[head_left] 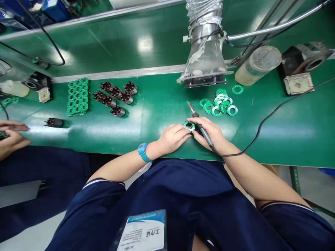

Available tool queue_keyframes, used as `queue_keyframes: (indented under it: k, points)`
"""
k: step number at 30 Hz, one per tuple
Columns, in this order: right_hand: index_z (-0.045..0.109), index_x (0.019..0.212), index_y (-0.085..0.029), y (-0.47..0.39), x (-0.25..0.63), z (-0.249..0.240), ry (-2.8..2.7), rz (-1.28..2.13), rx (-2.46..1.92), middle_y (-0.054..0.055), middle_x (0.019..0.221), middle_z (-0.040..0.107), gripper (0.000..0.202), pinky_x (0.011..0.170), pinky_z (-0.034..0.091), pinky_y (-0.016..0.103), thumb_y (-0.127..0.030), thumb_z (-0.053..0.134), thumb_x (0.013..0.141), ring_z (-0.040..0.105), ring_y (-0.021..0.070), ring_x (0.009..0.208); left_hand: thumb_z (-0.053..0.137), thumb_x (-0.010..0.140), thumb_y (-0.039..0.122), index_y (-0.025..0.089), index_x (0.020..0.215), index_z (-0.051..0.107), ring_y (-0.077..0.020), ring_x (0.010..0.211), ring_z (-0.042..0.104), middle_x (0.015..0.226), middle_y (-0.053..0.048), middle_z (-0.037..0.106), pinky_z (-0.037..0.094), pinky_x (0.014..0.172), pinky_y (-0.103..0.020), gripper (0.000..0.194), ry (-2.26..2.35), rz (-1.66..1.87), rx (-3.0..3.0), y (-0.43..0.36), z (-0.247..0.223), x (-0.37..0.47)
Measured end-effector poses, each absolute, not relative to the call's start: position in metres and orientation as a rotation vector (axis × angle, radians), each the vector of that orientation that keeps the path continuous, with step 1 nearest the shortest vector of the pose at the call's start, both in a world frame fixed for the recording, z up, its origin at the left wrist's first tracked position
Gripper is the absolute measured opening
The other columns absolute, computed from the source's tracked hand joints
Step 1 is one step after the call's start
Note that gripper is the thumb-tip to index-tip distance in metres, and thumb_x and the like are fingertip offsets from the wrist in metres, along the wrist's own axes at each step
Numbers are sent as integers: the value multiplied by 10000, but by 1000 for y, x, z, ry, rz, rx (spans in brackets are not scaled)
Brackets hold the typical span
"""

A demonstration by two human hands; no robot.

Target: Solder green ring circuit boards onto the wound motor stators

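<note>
My left hand (172,139) is closed on the near left side of a green ring-shaped circuit board (193,124), which lies face up just above the bench. Whatever is under the ring is mostly hidden by my fingers. In my right hand (216,134) lies a soldering iron (205,134), its copper-coloured tip pointing up and left, beyond the ring and apart from it. The fingertips of that hand also touch the ring's right side. Loose ring-shaped boards (224,101) are piled to the right, with a single ring (237,89) behind them.
A fume extraction hood (205,57) hangs over the bench. Several stators (115,92) and a stack of ring-board panels (77,97) stand left. At the right are a cloudy jar (258,66) and an iron stand with sponge (299,83). A co-worker's hands (13,137) are far left.
</note>
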State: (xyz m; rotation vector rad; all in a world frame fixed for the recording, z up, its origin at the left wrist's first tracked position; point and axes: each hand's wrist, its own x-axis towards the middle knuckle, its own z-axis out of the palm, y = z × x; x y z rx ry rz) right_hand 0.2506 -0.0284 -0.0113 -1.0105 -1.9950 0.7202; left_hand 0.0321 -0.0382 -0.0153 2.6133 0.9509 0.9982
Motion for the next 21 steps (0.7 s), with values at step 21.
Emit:
queue_keyframes:
  k: [21]
  points:
    - [527,1450,-258,-37,248,-10,-2051,569,-1023,115,1280,699,513,1000,586,444,-230,644,951,676,265,1163,750,908,337,152,978,714,-101,677,694,757,-27,729,569,659,-221,201,1177,1170,1174,-33,-10,38]
